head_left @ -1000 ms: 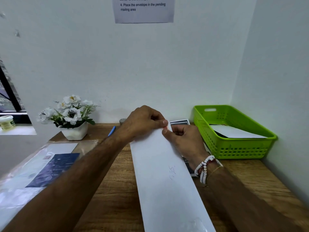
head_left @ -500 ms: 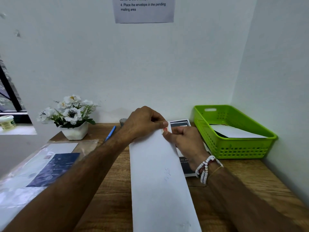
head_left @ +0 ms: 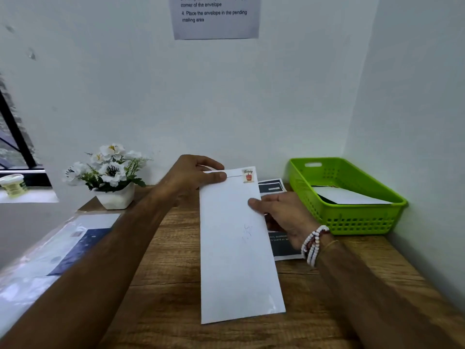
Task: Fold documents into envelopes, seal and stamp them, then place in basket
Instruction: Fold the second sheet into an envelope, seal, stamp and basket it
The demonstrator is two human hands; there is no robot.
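Gripping envelope [head_left: 234,248] between left hand [head_left: 193,175], right hand [head_left: 285,219]

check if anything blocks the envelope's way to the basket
Nothing visible does. Only the right hand holding the envelope and a flat dark sheet lie between it and the open basket.

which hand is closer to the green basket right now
Right. The right hand holds the right edge of the envelope, just left of the green basket. The left hand pinches the envelope's far end, farther left, across the envelope from the basket.
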